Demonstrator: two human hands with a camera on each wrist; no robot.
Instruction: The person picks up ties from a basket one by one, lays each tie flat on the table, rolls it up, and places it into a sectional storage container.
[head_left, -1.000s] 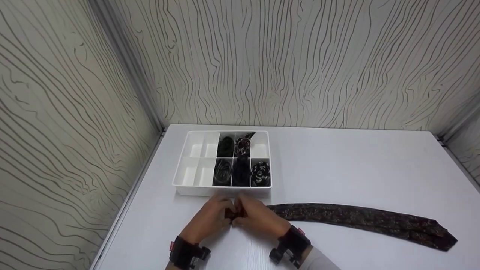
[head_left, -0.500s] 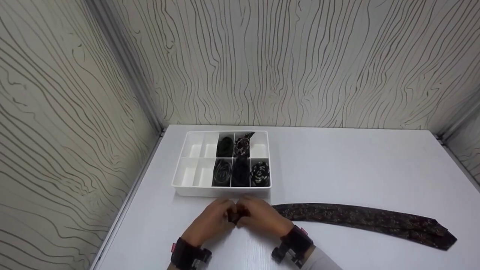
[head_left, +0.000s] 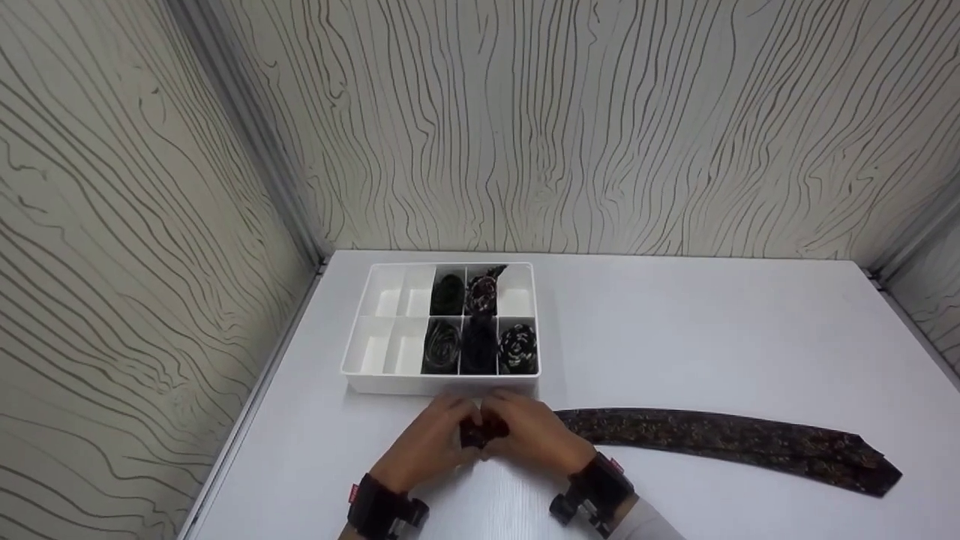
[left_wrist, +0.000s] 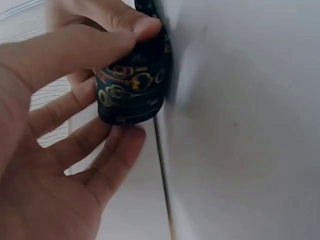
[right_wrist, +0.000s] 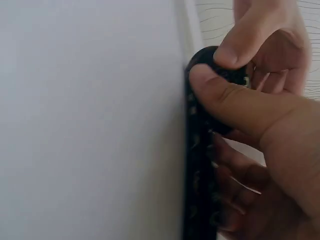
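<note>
A dark patterned necktie [head_left: 697, 435] lies across the table, its wide pointed end at the right and its other end rolled up between the two hands. In the left wrist view the roll [left_wrist: 132, 92] shows yellow and orange motifs. My left hand [head_left: 431, 442] grips the roll from the left, thumb on its near side and fingers behind. From the right, my right hand [head_left: 536, 435] pinches the same roll, thumb pressed on it beside the other thumb, as the right wrist view shows. The unrolled strip [right_wrist: 200, 185] runs away beneath the right hand.
Just beyond the hands stands a white divided box [head_left: 442, 384]. Several of its compartments hold dark rolled neckties, such as a black-and-white one [head_left: 518, 347]; the others show bare white floors. Wood-grain panels [head_left: 570, 135] rise behind and to the left of the white table [head_left: 712, 330].
Both hands have shifted slightly to the right with the roll, fingers working on it. The flat length of necktie and the box look nearly the same.
</note>
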